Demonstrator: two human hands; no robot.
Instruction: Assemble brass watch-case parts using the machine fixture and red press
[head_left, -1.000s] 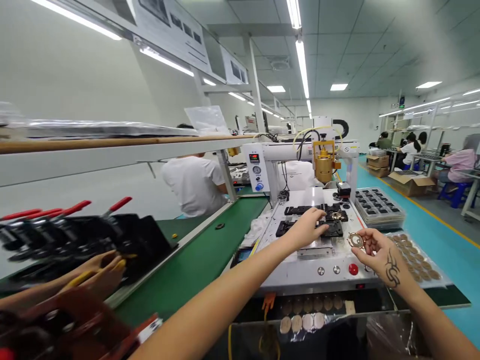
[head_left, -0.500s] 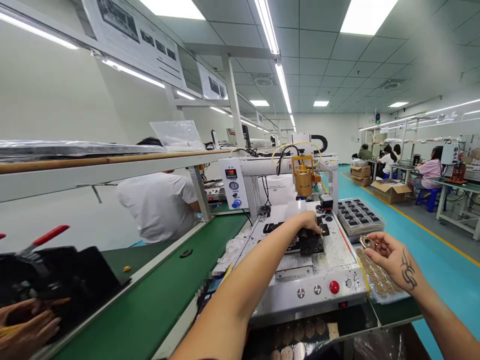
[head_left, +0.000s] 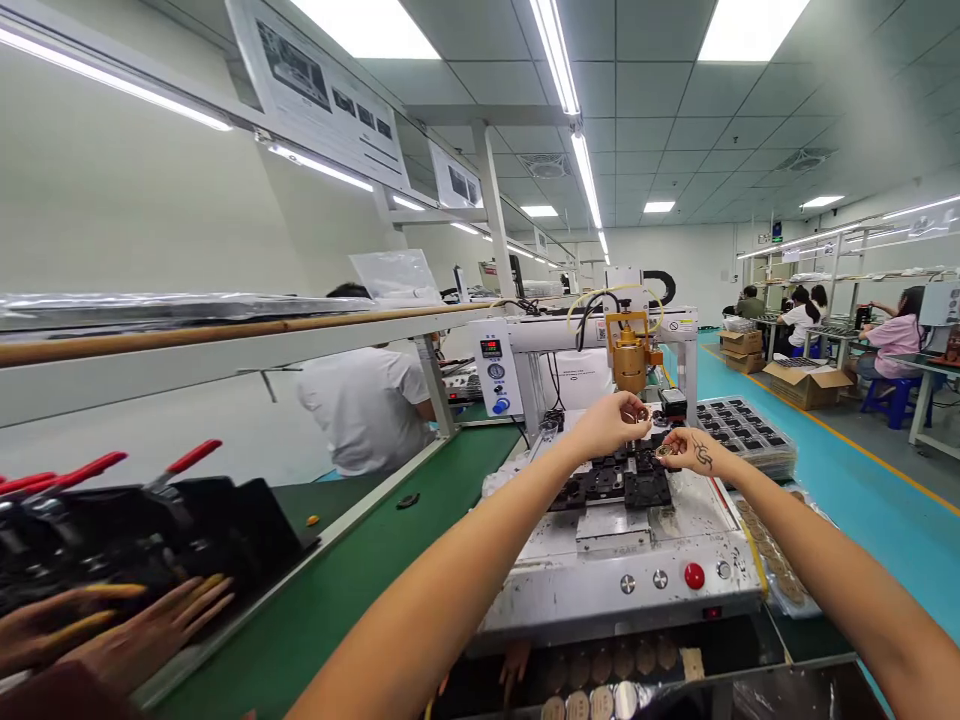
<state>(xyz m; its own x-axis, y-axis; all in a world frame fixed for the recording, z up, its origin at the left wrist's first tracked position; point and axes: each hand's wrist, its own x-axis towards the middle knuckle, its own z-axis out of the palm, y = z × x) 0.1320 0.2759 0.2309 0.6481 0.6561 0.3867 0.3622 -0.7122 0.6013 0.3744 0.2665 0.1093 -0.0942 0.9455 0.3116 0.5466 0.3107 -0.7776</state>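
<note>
Over the black fixture [head_left: 626, 480] on the white benchtop machine [head_left: 600, 580], both of my hands work close together. My left hand [head_left: 611, 424] pinches a small round metallic part [head_left: 643, 414], raised above the fixture's back right side. Just right of it, lower down, my right hand [head_left: 688, 450] grips another small round part [head_left: 664, 452] by its edge, near the fixture's right end. Fingers partly cover both parts, so their exact kind does not show. A brass-coloured cylindrical head [head_left: 630, 362] hangs behind my hands.
Stacked trays of black parts [head_left: 742, 430] stand right of the machine, with bagged round discs [head_left: 776, 550] nearer. A red button [head_left: 694, 575] is on the machine's front. Left are a green conveyor [head_left: 360, 570] and a co-worker's hands [head_left: 150, 625] by black red-handled clamps.
My right hand has moved left from above the discs to the fixture with its round part. My left hand has lifted off the fixture, a round part now showing in its fingers.
</note>
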